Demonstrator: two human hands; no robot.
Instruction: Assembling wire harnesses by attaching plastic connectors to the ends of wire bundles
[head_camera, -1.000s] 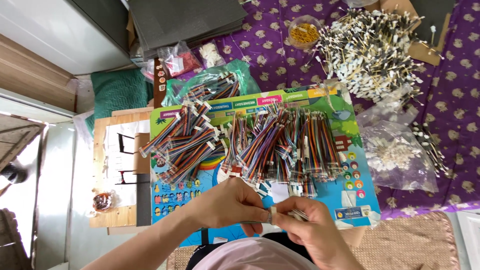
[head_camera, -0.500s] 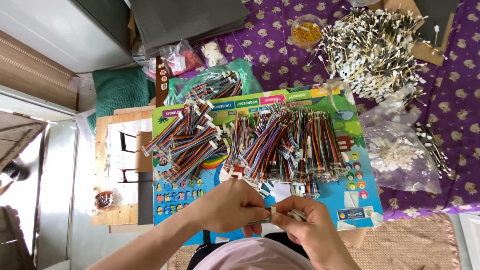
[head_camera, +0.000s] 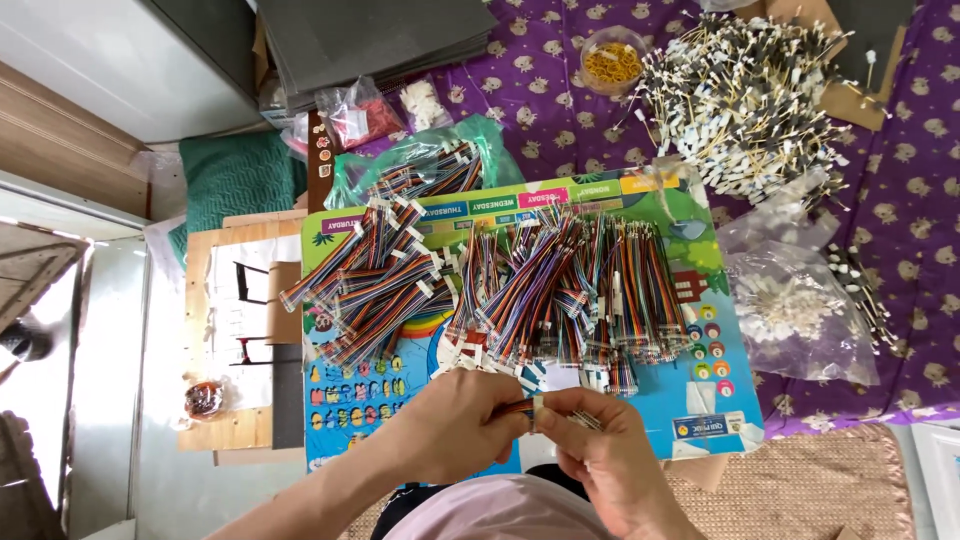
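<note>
My left hand (head_camera: 455, 425) and my right hand (head_camera: 610, 455) meet at the near edge of a colourful picture board (head_camera: 715, 400). Together they pinch one short multicoloured ribbon cable with a white connector (head_camera: 537, 410), held between the fingertips of both hands. Just beyond the hands lies a large heap of the same rainbow cables (head_camera: 570, 290) on the board. A second, fanned-out bundle of cables (head_camera: 375, 280) lies to the left of it.
A pile of black-and-white wired connectors (head_camera: 745, 95) sits far right on purple patterned cloth (head_camera: 900, 200). Beside it are a clear bag of white connectors (head_camera: 800, 310), a small tub of yellow bands (head_camera: 612, 60), a green bag (head_camera: 350, 180) and a wooden board (head_camera: 235, 330).
Both hands stay together at the board's near edge, working the same cable; the fingers have shifted slightly. The heaps have not moved.
</note>
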